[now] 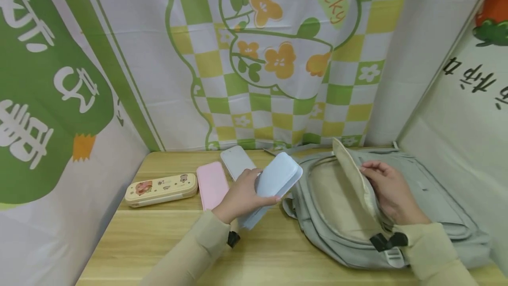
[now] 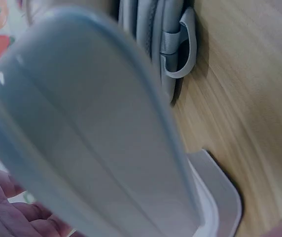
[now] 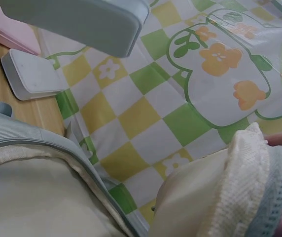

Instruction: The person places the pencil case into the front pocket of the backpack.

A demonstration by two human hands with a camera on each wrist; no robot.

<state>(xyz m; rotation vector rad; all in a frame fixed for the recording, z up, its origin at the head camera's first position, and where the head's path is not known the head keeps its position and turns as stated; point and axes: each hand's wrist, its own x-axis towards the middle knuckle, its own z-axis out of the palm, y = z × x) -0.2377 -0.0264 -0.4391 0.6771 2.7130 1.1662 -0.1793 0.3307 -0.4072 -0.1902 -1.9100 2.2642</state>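
Observation:
A light blue pencil case [image 1: 279, 172] is held up in my left hand [image 1: 243, 194], gripped between thumb and fingers, tilted above the table just left of the backpack. It fills much of the left wrist view, and its end shows at the top of the right wrist view. My right hand [image 1: 390, 193] pinches the edge of the cream-lined front flap [image 1: 354, 178] of a grey-green backpack [image 1: 424, 189]. The flap stands raised, exposing the cream inside of the pocket [image 1: 331, 195]. In the right wrist view the flap's edge [image 3: 244, 182] lies between thumb and fingers.
On the wooden table [image 1: 166, 237] lie a yellow pencil case [image 1: 160, 190] with cartoon pictures, a pink case [image 1: 211, 184] and a white-topped case [image 1: 238, 161]. A printed cloth [image 1: 274, 114] hangs behind, with more at both sides. The backpack lies flat at the right.

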